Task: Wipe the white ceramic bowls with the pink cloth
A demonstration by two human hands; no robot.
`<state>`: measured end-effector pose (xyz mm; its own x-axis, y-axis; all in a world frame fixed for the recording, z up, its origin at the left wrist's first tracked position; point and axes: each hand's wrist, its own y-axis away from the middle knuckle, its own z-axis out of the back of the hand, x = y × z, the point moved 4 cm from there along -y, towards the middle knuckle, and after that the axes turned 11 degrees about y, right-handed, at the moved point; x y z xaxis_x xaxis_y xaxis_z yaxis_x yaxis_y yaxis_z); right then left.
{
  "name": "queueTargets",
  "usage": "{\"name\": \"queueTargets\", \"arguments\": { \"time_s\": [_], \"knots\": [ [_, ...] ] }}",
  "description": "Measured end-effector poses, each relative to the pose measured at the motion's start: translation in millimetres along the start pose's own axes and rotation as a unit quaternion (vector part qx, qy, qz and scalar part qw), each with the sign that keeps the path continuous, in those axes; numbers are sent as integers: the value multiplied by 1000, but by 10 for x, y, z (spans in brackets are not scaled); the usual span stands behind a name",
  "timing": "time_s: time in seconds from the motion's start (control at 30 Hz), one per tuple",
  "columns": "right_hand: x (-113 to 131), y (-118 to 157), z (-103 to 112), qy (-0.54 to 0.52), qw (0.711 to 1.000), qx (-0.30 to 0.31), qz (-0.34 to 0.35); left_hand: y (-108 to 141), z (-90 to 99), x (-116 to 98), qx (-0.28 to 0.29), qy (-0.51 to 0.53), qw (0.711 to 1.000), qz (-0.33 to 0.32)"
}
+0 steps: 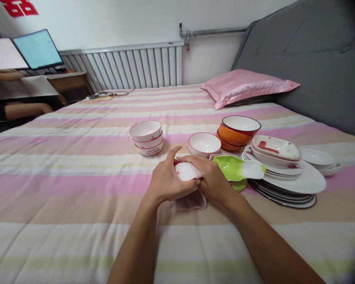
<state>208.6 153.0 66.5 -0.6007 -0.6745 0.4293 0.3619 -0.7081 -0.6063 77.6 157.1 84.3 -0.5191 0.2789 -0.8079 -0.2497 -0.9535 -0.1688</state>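
Note:
A small white bowl (185, 172) with red markings is held between my two hands, tilted so that its outer side shows. My left hand (165, 179) grips it from the left, its thumb and fingers curved around the side. On the right, the fingers of my right hand (213, 177) press a pinkish-grey cloth (191, 201) against the bowl. Part of the cloth hangs beneath it. Just beyond my hands stands a single white bowl (205, 143) with a red rim. A stack of similar bowls (148, 138) sits to the left.
To the right are stacked orange bowls (235, 136), a green leaf-shaped dish (235, 167), piled plates (310, 182) and small white dishes (318, 157). Everything rests on a striped bedspread (77, 189). Farther back lie a pink pillow (248, 87) and cables (106, 95). A person's arm (6, 75) shows at left.

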Motion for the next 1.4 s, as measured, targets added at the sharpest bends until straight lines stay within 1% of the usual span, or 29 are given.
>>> {"name": "queueTargets", "arguments": {
  "time_s": [0.27, 0.47, 0.6, 0.9, 1.13, 1.4],
  "knots": [
    [-31, 10, 34, -24, 999, -29, 4, -7, 28, 1, -17, 35, 999, 3],
    [-37, 15, 43, -30, 999, -44, -4, -9, 28, 16, -18, 62, 998, 0],
    [-66, 12, 35, -46, 997, -53, -23, -13, 39, 35, -18, 82, 996, -2],
    [-113, 13, 64, -89, 991, -77, -65, -15, 65, 47, -23, 161, 987, -13],
    [-136, 15, 90, -108, 987, -79, -94, -30, 74, 76, -31, 214, 976, 4],
    [-200, 17, 71, -142, 977, -99, -121, -34, 84, 97, -53, 276, 959, 28]
  ]
}}
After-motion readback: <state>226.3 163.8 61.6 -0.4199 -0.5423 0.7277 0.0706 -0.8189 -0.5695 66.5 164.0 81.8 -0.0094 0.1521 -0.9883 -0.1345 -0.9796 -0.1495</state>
